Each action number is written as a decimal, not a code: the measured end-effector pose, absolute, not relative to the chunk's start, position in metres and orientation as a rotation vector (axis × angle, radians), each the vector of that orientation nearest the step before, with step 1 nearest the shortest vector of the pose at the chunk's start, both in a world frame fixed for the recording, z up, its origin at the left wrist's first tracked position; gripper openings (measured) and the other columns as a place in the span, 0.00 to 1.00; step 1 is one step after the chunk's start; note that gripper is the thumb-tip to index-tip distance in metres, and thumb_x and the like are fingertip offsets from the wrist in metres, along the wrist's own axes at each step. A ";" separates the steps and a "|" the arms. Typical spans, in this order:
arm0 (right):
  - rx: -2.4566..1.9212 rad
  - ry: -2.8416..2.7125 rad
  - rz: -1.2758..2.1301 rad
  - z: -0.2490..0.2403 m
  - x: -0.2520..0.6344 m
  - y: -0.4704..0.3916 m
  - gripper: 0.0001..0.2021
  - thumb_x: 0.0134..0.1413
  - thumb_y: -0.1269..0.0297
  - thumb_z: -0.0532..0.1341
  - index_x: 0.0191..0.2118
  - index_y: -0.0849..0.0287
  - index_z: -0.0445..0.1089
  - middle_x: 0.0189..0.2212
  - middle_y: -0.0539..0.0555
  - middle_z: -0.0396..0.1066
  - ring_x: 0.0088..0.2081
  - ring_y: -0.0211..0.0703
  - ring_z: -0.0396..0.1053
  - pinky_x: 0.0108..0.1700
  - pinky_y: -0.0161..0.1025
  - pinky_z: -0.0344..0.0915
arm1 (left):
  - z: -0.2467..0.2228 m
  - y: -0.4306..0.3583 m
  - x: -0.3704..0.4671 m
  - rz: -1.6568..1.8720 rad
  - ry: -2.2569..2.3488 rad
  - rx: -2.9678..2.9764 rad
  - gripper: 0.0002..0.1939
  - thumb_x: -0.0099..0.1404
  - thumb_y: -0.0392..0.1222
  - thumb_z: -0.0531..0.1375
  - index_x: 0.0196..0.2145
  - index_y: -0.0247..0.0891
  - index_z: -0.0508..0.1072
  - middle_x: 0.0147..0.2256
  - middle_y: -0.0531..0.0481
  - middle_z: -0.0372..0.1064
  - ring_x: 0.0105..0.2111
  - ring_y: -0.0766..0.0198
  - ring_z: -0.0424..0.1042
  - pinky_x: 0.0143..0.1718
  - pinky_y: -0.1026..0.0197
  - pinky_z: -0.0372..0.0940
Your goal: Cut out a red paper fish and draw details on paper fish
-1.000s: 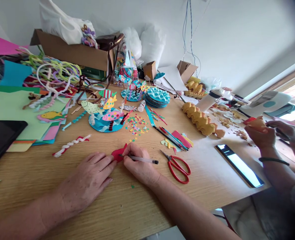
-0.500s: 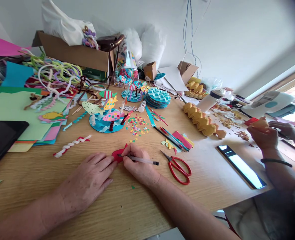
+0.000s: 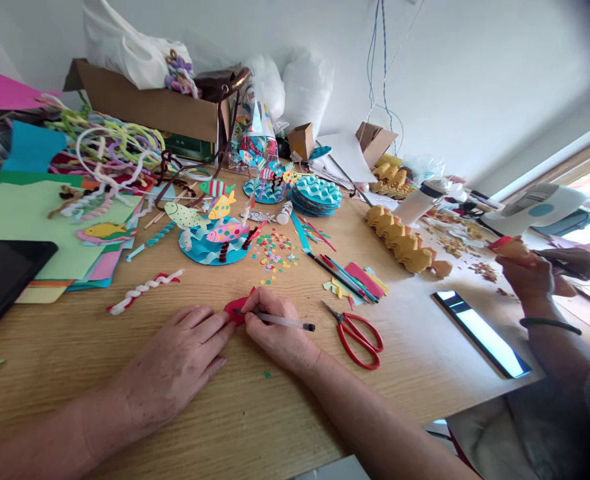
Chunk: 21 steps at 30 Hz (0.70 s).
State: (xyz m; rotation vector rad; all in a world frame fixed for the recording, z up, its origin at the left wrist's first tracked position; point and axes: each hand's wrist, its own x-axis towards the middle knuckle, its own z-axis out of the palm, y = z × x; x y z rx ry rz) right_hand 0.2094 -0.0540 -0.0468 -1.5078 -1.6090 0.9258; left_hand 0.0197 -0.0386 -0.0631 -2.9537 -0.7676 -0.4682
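A small red paper cutout (image 3: 235,311) lies on the wooden table between my hands. My left hand (image 3: 187,357) rests flat, palm down, its fingertips on the cutout's left edge. Pinched in my right hand (image 3: 279,333) is a pen (image 3: 287,322) with a pale, translucent barrel, its tip touching the red paper. Red-handled scissors (image 3: 359,337) lie to the right of my right hand. Beyond my hands stands a blue wavy base (image 3: 215,250) with colourful paper fish on it. A white and red twisted strip (image 3: 146,292) lies behind my left hand.
Coloured paper sheets (image 3: 39,227) and a dark phone (image 3: 9,283) are at the left. Pens (image 3: 345,280), confetti (image 3: 275,250) and yellow egg-carton pieces (image 3: 399,241) lie further back. At the right, another person's hands (image 3: 535,277) work over the table near a second phone (image 3: 482,333).
My right hand and the pen have shifted very slightly over the red cutout. The other person's hands at the right have moved a little. My left hand stays in place.
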 end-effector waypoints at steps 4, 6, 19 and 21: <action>-1.542 -1.605 0.886 -0.046 0.209 -0.053 0.05 0.43 0.74 0.55 0.26 0.57 0.62 0.19 0.44 0.61 0.22 0.34 0.57 0.28 0.32 0.56 | -0.064 -0.039 0.019 -0.498 -0.754 -2.931 0.17 0.67 0.36 0.52 0.51 0.38 0.73 0.47 0.46 0.73 0.45 0.53 0.68 0.48 0.49 0.66; -1.546 -1.605 0.871 -0.045 0.209 -0.053 0.05 0.43 0.75 0.55 0.26 0.57 0.62 0.19 0.44 0.61 0.22 0.34 0.57 0.28 0.32 0.56 | -0.065 -0.039 0.019 -0.501 -0.751 -2.934 0.17 0.67 0.35 0.52 0.51 0.38 0.73 0.47 0.46 0.73 0.45 0.53 0.68 0.48 0.50 0.66; -1.536 -1.588 0.881 -0.042 0.210 -0.054 0.05 0.42 0.75 0.55 0.25 0.57 0.61 0.18 0.43 0.59 0.21 0.33 0.56 0.25 0.31 0.54 | -0.065 -0.039 0.019 -0.494 -0.788 -2.959 0.18 0.68 0.36 0.51 0.53 0.40 0.72 0.47 0.47 0.73 0.45 0.54 0.68 0.49 0.50 0.65; -1.540 -1.550 0.879 -0.042 0.210 -0.054 0.05 0.42 0.74 0.55 0.25 0.57 0.62 0.18 0.43 0.60 0.21 0.33 0.57 0.25 0.31 0.54 | -0.065 -0.039 0.020 -0.490 -0.784 -2.959 0.18 0.67 0.36 0.52 0.52 0.40 0.72 0.47 0.47 0.73 0.45 0.54 0.68 0.48 0.50 0.65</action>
